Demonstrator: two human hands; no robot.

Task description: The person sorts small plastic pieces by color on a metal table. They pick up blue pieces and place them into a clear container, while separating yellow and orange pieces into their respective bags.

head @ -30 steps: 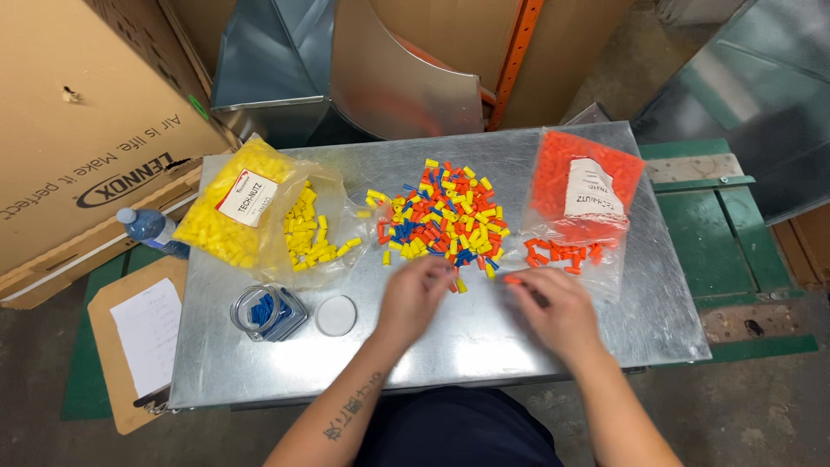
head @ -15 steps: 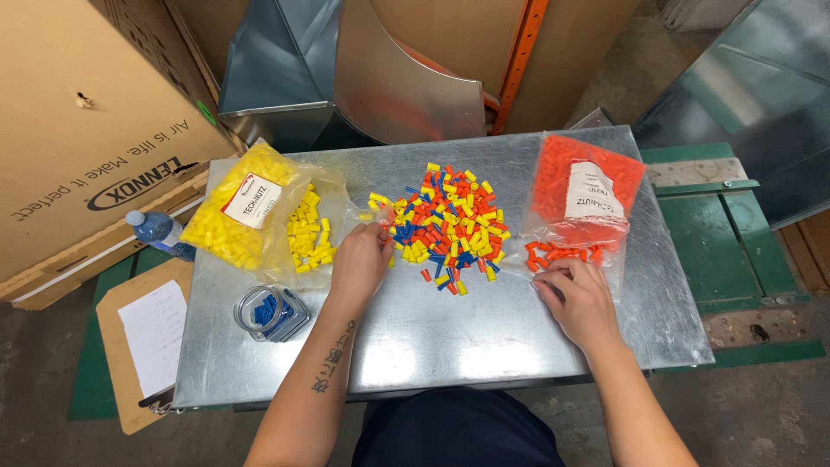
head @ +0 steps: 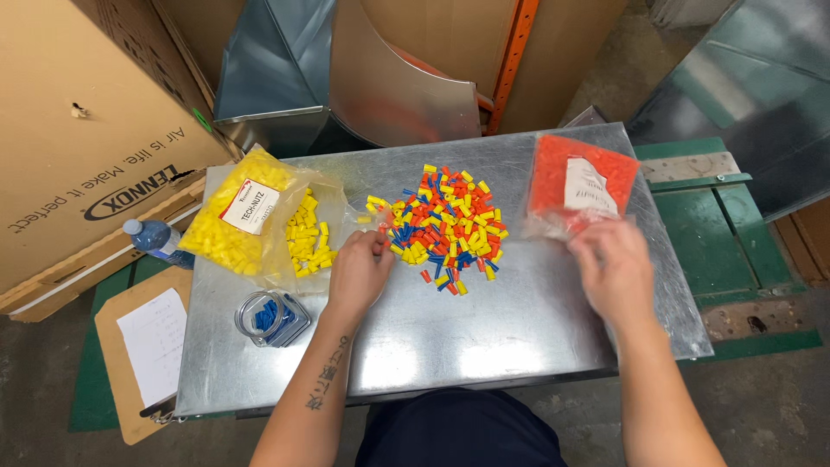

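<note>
Nearest us on the desk (head: 450,346), our left hand (head: 359,272) pinches at the left edge of the mixed pile of connectors (head: 445,227), so we should lift 1 colour cleanly; our right hand (head: 612,266), right of the pile, grasps the orange bag (head: 553,186). Left of the pile, the blue-filled jar (head: 271,317) and the yellow bag (head: 242,220) crowd the reach.

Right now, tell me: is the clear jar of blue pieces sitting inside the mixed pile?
No, the clear jar stands apart from the mixed pile, near the table's front left.
</note>
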